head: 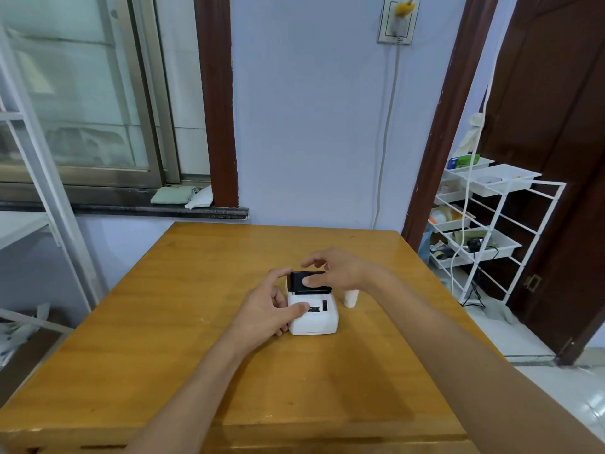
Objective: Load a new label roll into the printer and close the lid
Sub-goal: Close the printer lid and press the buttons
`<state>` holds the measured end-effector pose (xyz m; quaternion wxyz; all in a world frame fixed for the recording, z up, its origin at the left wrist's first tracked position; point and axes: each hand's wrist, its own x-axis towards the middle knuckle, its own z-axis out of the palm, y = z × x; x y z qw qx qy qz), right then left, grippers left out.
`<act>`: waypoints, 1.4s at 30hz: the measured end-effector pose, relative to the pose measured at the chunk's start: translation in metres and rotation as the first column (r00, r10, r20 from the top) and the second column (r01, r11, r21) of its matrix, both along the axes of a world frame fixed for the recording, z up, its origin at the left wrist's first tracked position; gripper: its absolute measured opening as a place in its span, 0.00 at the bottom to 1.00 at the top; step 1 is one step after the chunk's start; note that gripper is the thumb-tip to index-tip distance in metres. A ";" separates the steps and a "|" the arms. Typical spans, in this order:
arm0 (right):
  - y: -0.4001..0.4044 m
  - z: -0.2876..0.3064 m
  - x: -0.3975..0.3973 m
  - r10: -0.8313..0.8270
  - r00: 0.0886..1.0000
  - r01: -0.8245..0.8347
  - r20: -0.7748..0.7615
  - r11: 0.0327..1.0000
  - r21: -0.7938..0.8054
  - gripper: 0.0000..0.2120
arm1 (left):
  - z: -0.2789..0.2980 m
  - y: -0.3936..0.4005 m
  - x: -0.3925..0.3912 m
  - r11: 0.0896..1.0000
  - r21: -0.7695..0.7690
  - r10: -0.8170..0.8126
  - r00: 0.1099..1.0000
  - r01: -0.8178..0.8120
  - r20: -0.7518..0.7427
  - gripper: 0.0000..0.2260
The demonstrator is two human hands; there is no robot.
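Printer: a small white label printer sits on the wooden table, a little past the middle toward the wall and slightly right of centre.
Printer's heading: its long axis runs from the person toward the wall; the rounded front end with a thin slot faces the person, and the hinged end is the far one.
Lid: the lid is raised, standing nearly upright at the far end, its black inner face turned toward the person.
Top panel: a dark window and a small dark button show on the white top, just in front of the lid.
Label roll: a small white label roll stands upright on the table just to the right of the printer, apart from it and from both hands.
Left hand: the left hand comes in from the lower left, forearm angled up toward the printer; it grips the left side of the body, thumb laid across the white top, index finger reaching up to the lid's left edge, the other fingers curled against the side.
Right hand: the right hand reaches in from the lower right along a long outstretched arm; its thumb presses the lid's black face, fingers spread loosely above and behind the lid's top edge, closing on nothing else.
Hands relative to each other: close, either side of the lid, not touching.
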<state>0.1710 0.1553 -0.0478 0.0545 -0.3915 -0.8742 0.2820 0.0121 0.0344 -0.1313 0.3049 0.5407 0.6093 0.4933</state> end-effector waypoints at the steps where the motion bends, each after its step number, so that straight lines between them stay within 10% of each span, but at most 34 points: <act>1: 0.006 0.001 0.000 0.017 0.999 -0.015 0.027 0.998 -0.066 0.23 | 0.000 0.000 0.000 1.000 0.003 -0.003 1.000 0.003 0.002 0.34; 14: 0.041 -0.006 -0.005 0.090 0.981 -0.038 0.174 0.960 -0.278 0.37 | -0.006 0.006 -0.002 1.000 0.006 -0.001 0.999 0.001 0.032 0.32; 42: 0.015 -0.004 -0.001 0.034 0.995 -0.023 0.098 0.994 -0.104 0.26 | -0.001 0.005 0.001 1.000 0.004 -0.006 1.000 0.006 0.019 0.27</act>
